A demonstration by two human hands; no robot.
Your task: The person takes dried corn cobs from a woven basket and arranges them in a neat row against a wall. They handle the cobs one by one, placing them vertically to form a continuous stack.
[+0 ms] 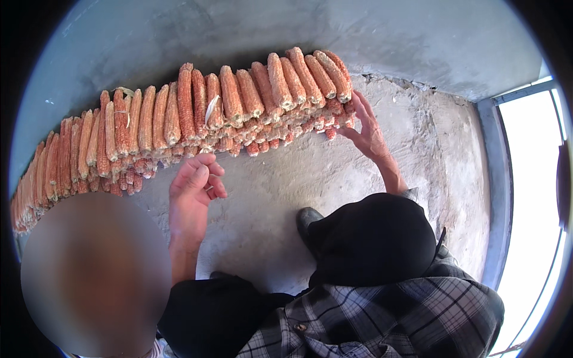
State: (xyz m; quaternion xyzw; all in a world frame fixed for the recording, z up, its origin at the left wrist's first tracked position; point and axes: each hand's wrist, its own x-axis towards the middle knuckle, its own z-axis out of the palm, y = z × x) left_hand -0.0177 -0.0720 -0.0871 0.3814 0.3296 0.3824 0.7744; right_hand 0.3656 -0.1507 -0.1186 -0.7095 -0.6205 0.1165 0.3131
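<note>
Many reddish corn cobs (279, 82) are stacked in a long row along the far edge of the floor (256, 203), beside the grey wall (418, 36). At the stack's right end, the right hand (370, 136) is spread, thumb and fingers placed about the outer cobs. The left hand (194, 184) is held just before the stack's front, fingers loosely curled; whether anything is pinched cannot be told. 1 pale husk strip (211, 110) is caught among the upper cobs.

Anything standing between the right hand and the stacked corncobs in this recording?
Nothing visible does: the right hand is right up against the right end of the corncob stack, with no other object between.
</note>
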